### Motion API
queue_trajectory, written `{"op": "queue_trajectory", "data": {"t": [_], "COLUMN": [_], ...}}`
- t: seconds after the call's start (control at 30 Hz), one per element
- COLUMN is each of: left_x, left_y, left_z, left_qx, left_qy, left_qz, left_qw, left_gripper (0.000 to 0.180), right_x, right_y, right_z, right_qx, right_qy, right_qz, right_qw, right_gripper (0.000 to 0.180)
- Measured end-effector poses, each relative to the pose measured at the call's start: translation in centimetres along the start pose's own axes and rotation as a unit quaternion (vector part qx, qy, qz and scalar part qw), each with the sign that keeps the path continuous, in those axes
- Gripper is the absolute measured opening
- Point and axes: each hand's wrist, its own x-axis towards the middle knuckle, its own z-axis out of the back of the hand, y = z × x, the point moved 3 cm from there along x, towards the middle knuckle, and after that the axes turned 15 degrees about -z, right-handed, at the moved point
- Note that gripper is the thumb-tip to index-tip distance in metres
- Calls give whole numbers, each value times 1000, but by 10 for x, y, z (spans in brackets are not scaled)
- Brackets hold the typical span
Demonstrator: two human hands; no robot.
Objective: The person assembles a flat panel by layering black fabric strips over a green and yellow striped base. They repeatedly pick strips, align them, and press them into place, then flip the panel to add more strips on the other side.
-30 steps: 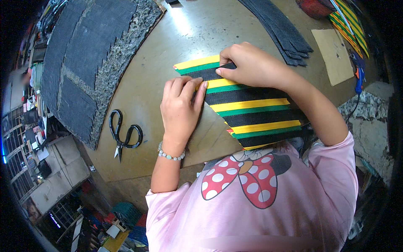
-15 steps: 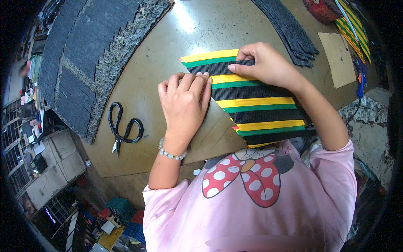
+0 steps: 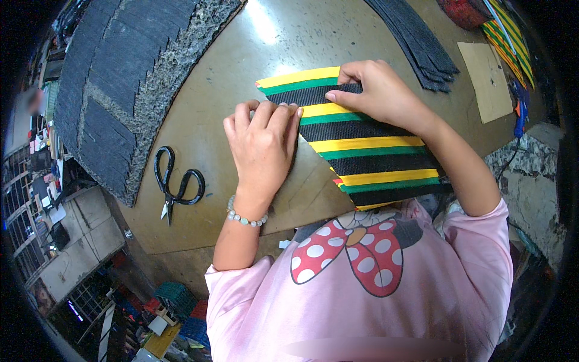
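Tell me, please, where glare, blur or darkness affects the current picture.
In the head view: white glare on the far table; a blurred patch low on the shirt; black corners; scissors and striped bands look fairly sharp.

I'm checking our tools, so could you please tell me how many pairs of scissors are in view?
1: the black-handled scissors lie on the table, to the left of the left hand. Others may be hidden.
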Motion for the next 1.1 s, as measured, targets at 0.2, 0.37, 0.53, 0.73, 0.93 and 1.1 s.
{"op": "queue_trajectory", "data": {"t": [0.2,0.37,0.53,0.73,0.93,1.1], "left_x": [0,0,1,7,4,8], "left_y": [1,2,-4,-23,-23,-26], "left_z": [0,-1,0,-16,-16,-15], "left_qx": [-8,-13,-7,-137,-128,-103], "left_qy": [8,2,-10,-7,33,44], "left_qz": [15,21,0,-88,-50,-65], "left_qw": [1000,1000,1000,987,990,992], "left_gripper": [13,13,17,36,40,46], "right_x": [0,-2,-1,-1,-15,-17], "right_y": [0,0,0,5,-17,-30], "right_z": [-2,-2,-3,2,30,28], "right_qx": [7,-13,-31,-79,-67,-60], "right_qy": [-20,-26,-30,-30,-16,-50], "right_qz": [18,19,2,1,-26,-17], "right_qw": [1000,999,999,996,997,997], "right_gripper": [34,35,35,39,48,44]}}
